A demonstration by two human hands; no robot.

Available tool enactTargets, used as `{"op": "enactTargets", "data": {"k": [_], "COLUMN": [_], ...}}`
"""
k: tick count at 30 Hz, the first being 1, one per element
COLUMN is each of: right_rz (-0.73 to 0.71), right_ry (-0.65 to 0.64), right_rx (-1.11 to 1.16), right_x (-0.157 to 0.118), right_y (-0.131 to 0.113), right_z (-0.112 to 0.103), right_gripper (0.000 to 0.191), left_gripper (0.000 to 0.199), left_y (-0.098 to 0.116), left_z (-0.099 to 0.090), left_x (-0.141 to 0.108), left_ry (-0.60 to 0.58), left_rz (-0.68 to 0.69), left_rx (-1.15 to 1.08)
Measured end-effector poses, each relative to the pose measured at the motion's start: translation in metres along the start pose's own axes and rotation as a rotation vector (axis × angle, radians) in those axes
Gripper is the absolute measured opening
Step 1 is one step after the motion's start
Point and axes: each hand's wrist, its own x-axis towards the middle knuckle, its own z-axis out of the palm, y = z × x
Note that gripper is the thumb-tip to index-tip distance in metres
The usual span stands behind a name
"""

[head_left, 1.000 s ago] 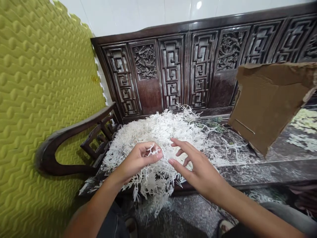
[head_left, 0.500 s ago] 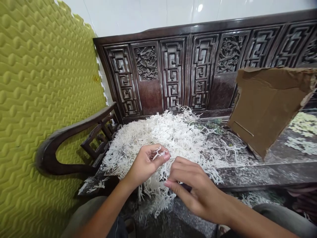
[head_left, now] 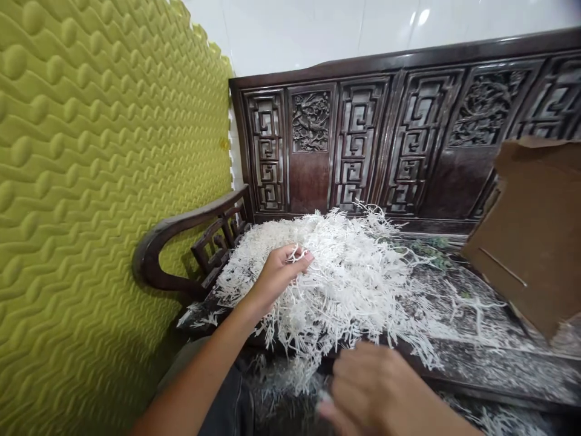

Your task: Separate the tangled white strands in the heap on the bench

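Note:
A large heap of white, thin branching sprigs (head_left: 338, 284) lies on the bench seat (head_left: 472, 345). My left hand (head_left: 279, 278) rests on the heap's left side, its fingers pinched around a small white sprig (head_left: 297, 254). My right hand (head_left: 363, 387) is low at the bottom edge of the view, off the heap and in front of the seat. It is blurred, with curled fingers, and I cannot tell whether anything is in them. Loose sprigs lie scattered across the seat to the right of the heap.
The dark carved wooden bench back (head_left: 363, 145) rises behind the heap, and a curved wooden armrest (head_left: 190, 236) stands at its left. A torn cardboard sheet (head_left: 533, 236) leans at the right. Green textured foam panelling (head_left: 100, 181) covers the left wall.
My right hand has pulled back from the heap to the bottom edge of the view. The whole scene has shifted right in the view, pushing the cardboard partly out of frame.

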Motion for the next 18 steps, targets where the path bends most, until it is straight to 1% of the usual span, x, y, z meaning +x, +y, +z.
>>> {"op": "enactTargets", "data": {"k": [2, 4, 6, 8, 11, 14, 16, 18], "right_rz": [0.184, 0.339, 0.458, 0.54, 0.619, 0.634, 0.617, 0.618], "right_ry": [-0.038, -0.053, -0.005, 0.053, 0.103, 0.097, 0.065, 0.033], "right_rx": [-0.087, -0.116, -0.116, -0.099, -0.073, -0.021, 0.047, 0.151], "right_x": [0.001, 0.002, 0.003, 0.004, 0.005, 0.006, 0.006, 0.006], "right_y": [0.016, 0.024, 0.027, 0.028, 0.033, 0.039, 0.04, 0.038], "right_z": [-0.012, -0.026, -0.037, -0.041, -0.036, -0.025, -0.015, -0.004], "right_gripper": [0.032, 0.025, 0.02, 0.028, 0.04, 0.059, 0.071, 0.078], "left_gripper": [0.026, 0.028, 0.031, 0.033, 0.034, 0.034, 0.033, 0.03], "left_y": [0.002, 0.002, 0.002, 0.003, 0.007, 0.014, 0.017, 0.02], "left_z": [0.002, 0.002, 0.001, 0.0, -0.001, 0.001, 0.003, 0.007], "left_x": [-0.003, -0.004, -0.004, -0.005, -0.008, -0.012, -0.016, -0.02], "left_ry": [-0.056, -0.089, -0.116, -0.141, -0.153, -0.18, -0.235, -0.303], "left_rz": [-0.006, -0.018, -0.039, -0.06, -0.06, -0.021, 0.012, 0.036], "left_rx": [-0.033, -0.074, -0.119, -0.157, -0.182, -0.195, -0.217, -0.247]}}
